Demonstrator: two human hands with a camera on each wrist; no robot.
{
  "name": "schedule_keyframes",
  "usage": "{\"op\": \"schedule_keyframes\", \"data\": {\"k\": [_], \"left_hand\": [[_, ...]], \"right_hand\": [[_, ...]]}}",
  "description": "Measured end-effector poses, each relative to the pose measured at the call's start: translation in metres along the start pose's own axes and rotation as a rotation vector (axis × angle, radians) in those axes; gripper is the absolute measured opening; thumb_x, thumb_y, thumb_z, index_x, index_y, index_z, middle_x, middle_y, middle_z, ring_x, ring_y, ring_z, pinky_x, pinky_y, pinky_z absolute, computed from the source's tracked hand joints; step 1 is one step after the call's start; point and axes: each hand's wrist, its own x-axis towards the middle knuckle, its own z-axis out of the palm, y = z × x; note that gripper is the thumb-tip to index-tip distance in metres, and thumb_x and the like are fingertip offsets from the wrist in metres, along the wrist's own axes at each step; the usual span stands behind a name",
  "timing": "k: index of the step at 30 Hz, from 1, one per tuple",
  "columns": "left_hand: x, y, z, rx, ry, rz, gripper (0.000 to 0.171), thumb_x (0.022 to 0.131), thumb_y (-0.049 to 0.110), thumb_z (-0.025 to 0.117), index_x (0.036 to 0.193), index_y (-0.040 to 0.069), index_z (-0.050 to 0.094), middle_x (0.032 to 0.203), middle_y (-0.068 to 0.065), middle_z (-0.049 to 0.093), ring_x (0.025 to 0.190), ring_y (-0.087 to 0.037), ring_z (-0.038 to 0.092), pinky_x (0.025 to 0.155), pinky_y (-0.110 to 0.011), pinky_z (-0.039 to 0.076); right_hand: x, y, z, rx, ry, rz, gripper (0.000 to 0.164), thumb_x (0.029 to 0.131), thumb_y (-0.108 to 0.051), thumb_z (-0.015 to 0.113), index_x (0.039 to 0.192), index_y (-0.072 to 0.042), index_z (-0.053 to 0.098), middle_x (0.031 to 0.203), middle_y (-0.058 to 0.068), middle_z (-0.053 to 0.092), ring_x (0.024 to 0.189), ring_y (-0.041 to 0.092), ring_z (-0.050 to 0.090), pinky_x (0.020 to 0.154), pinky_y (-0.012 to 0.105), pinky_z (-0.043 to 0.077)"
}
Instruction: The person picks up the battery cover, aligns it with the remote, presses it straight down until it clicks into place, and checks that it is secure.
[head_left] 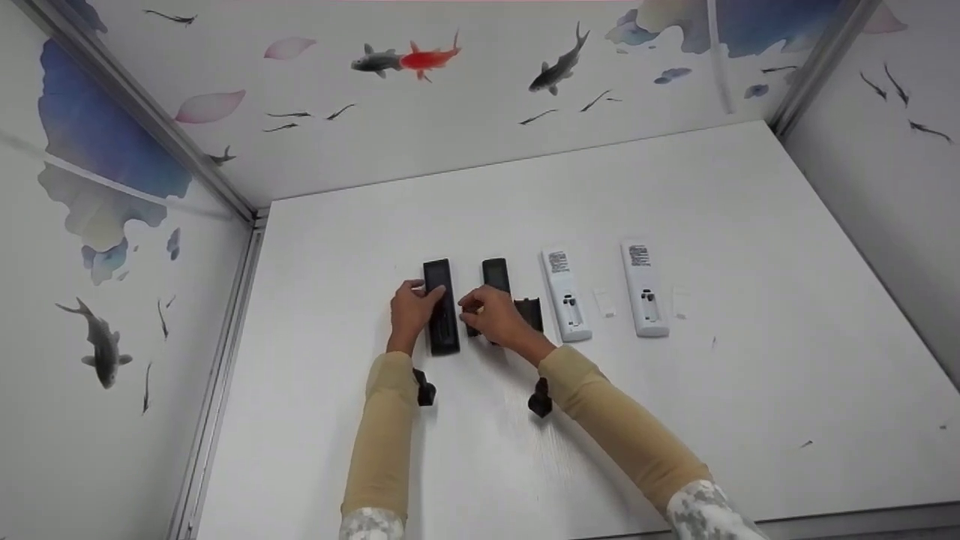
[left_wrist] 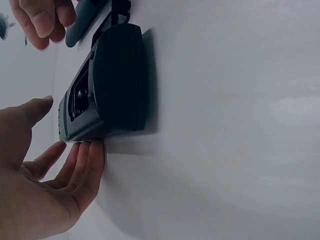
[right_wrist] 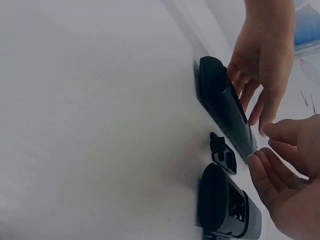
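A black remote control (head_left: 441,334) lies face down, its battery compartment open; a coil spring (left_wrist: 80,93) shows inside. My left hand (head_left: 409,311) is at its left side, fingers straight against the edge and thumb over the upper face. Just right of it, my right hand (head_left: 495,313) hovers with bent fingers. Thumb and fingertips stand apart in the right wrist view, with nothing visible between them. Partly hidden beneath that hand is a second black remote (head_left: 495,271). Beside it lie a black battery cover (head_left: 529,312) and another black cover (right_wrist: 225,155).
Two white remotes, one nearer (head_left: 566,292) and one farther right (head_left: 645,289), lie with open battery compartments. Small white covers lie beside them, one between the remotes (head_left: 604,303) and one at the far right (head_left: 680,302). Printed wall panels (head_left: 480,97) border the white table (head_left: 750,420).
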Motion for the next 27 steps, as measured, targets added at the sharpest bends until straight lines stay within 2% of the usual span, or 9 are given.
{"op": "schedule_keyframes", "data": {"k": [4,11,15,19,27], "left_hand": [[0.002,0.001,0.002,0.043,0.016,-0.012,0.063,0.092,0.036,0.072,0.139,0.001,0.052,0.131,-0.021,0.064,0.116,-0.031,0.065,0.098,-0.042,0.052],[0.002,0.005,0.002,0.087,-0.003,-0.025,0.067,0.089,0.036,0.075,0.139,-0.002,0.052,0.136,-0.022,0.061,0.122,-0.033,0.061,0.103,-0.044,0.049],[0.001,0.009,0.0,0.077,-0.024,-0.047,0.067,0.09,0.034,0.074,0.14,-0.005,0.051,0.139,-0.023,0.058,0.124,-0.034,0.059,0.104,-0.044,0.049],[-0.001,0.011,0.0,0.056,-0.025,-0.062,0.067,0.09,0.032,0.074,0.139,-0.006,0.05,0.139,-0.024,0.057,0.124,-0.035,0.059,0.104,-0.044,0.048],[0.0,0.013,0.003,0.024,-0.019,-0.073,0.058,0.09,0.03,0.075,0.13,-0.009,0.058,0.126,-0.025,0.064,0.115,-0.034,0.062,0.1,-0.043,0.05]], "right_hand": [[-0.001,0.0,0.001,-0.183,-0.099,-0.13,0.026,0.09,-0.005,0.073,0.114,0.004,0.07,0.113,0.018,0.066,0.107,0.032,0.064,0.094,0.043,0.054],[-0.005,0.003,0.002,-0.492,-0.22,-0.213,0.038,0.087,-0.014,0.078,0.121,0.001,0.069,0.127,0.017,0.065,0.121,0.033,0.059,0.105,0.044,0.048],[-0.007,0.005,0.004,-0.58,-0.239,-0.259,0.036,0.086,-0.017,0.079,0.116,0.001,0.07,0.129,0.017,0.065,0.121,0.033,0.06,0.104,0.043,0.049],[-0.007,0.006,0.006,-0.63,-0.21,-0.309,0.028,0.087,-0.015,0.078,0.109,0.001,0.072,0.124,0.016,0.067,0.116,0.031,0.063,0.099,0.039,0.052],[-0.007,0.007,0.004,-0.678,-0.216,-0.422,0.017,0.089,-0.011,0.075,0.1,0.001,0.075,0.114,0.013,0.069,0.103,0.026,0.067,0.089,0.034,0.055]]}}
